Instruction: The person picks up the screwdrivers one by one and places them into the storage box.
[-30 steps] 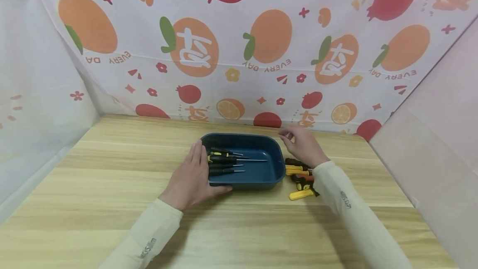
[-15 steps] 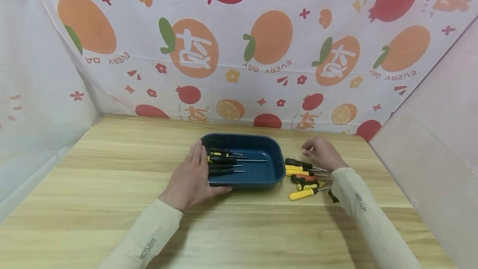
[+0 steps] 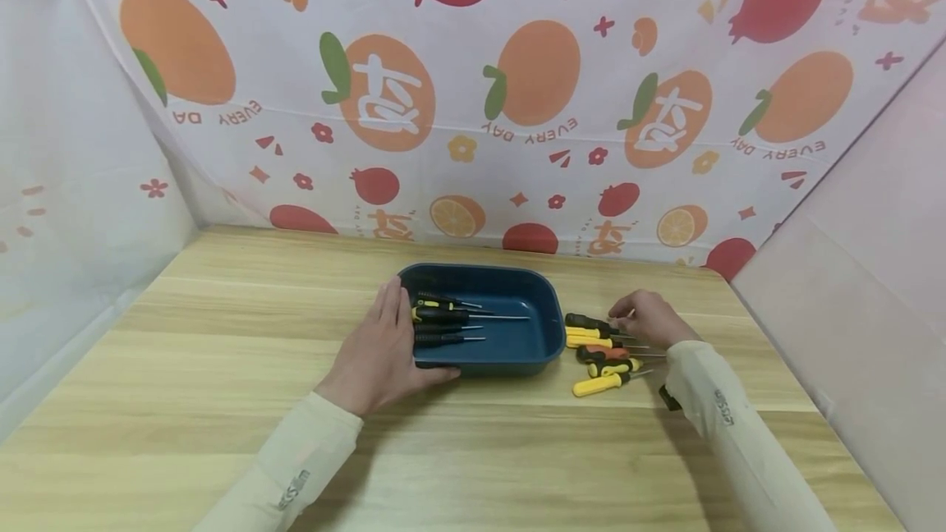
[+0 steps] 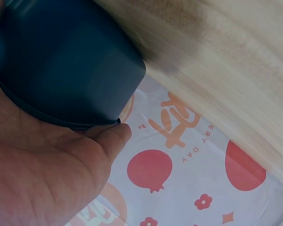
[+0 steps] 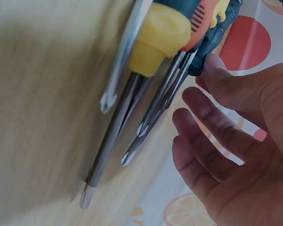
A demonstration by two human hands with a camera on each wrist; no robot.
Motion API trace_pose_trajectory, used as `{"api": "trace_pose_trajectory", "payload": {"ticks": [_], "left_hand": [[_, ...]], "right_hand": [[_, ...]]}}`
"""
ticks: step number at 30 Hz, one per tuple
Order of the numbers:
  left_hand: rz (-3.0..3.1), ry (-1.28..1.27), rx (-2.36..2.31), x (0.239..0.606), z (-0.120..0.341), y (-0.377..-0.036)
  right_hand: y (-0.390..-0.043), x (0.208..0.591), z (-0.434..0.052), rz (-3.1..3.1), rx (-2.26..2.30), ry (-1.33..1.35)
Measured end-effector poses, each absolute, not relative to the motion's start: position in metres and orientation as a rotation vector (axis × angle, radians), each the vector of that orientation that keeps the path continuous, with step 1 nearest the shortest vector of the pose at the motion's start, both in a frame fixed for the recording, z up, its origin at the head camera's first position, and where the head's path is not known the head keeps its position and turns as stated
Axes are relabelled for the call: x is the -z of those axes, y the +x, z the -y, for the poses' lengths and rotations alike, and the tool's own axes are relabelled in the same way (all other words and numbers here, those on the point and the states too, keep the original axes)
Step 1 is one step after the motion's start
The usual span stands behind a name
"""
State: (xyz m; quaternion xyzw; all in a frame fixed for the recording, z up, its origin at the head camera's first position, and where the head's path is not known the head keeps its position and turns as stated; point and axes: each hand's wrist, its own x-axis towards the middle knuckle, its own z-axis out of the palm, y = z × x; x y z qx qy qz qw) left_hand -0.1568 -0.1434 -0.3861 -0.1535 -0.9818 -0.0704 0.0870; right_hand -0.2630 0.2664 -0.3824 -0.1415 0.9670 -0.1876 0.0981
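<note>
My left hand [image 3: 373, 360] rests against the left end of a dark blue box [image 3: 517, 360], fingers straight along the rim and thumb along the front wall. Inside the box lie several black-handled screwdrivers [image 3: 439, 315], some with yellow marks, shafts to the right. Right of the box is a row of loose screwdrivers with yellow [image 3: 597, 385], orange and black handles. My right hand [image 3: 654, 320] is at the far end of this row, fingers relaxed. In the right wrist view the thumb tip is right at the base of a black screwdriver handle [image 5: 205, 52]; the other fingers are spread beside the shafts.
The wooden table [image 3: 473, 458] ends at a fruit-printed cloth [image 3: 458, 72] hanging close behind the box. Pale sheets stand at the left and right sides. A small black object [image 3: 669, 398] lies partly under the right sleeve.
My right hand has moved from beside the box's back right corner rightward and down to the black screwdriver, uncovering the row of loose screwdrivers. The left hand and box stay put.
</note>
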Motion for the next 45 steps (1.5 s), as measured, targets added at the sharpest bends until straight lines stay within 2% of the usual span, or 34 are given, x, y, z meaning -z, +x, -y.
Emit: {"api": "trace_pose_trajectory", "payload": {"ticks": [23,34,45], "left_hand": [[2.929,-0.451,0.218,0.387,0.142,-0.156],[2.921,-0.452,0.231,0.388,0.143,-0.156],[2.912,-0.46,0.233,0.387,0.145,-0.157]], "right_hand": [[-0.263,0.393,-0.269,-2.872,0.533,-0.538],[-0.259,0.375,-0.256,-3.042,0.558,-0.487],[-0.248,0.35,-0.218,-3.13,0.694,-0.648]]}}
